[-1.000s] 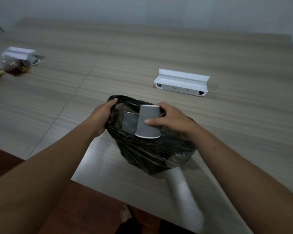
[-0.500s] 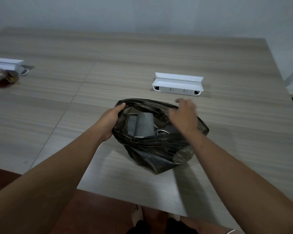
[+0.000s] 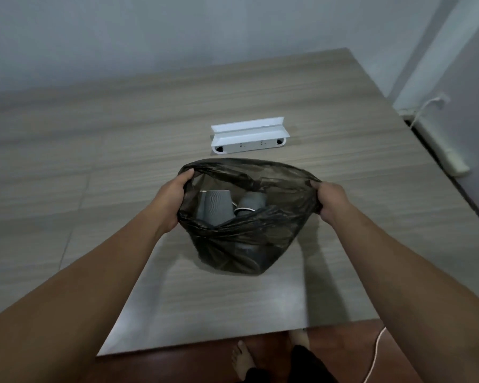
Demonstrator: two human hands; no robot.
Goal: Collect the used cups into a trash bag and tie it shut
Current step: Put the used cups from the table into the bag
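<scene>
a thin black plastic trash bag (image 3: pixel 241 241) sits on the wood-grain table (image 3: pixel 67 167), near the table's front edge, its mouth held wide open. the left hand (image 3: pixel 172 201) is clamped on the left side of the bag's rim, fingers curled over the plastic, and the right hand (image 3: pixel 329 201) is clenched on the right side of the rim, the 2 hands well apart with the opening stretched between them. inside the bag lie at least 2 grey paper cups: a ribbed grey cup (image 3: pixel 216 207) toward the left and a smoother grey cup (image 3: pixel 251 203) just beside it on the right (more shapes show faintly through the plastic lower down, too dim to name). a white folded box-like object (image 3: pixel 249 135) rests on the table just beyond the bag. bare feet (image 3: pixel 241 357) show on the reddish floor below the table edge, and a white cord (image 3: pixel 375 355) trails nearby.
</scene>
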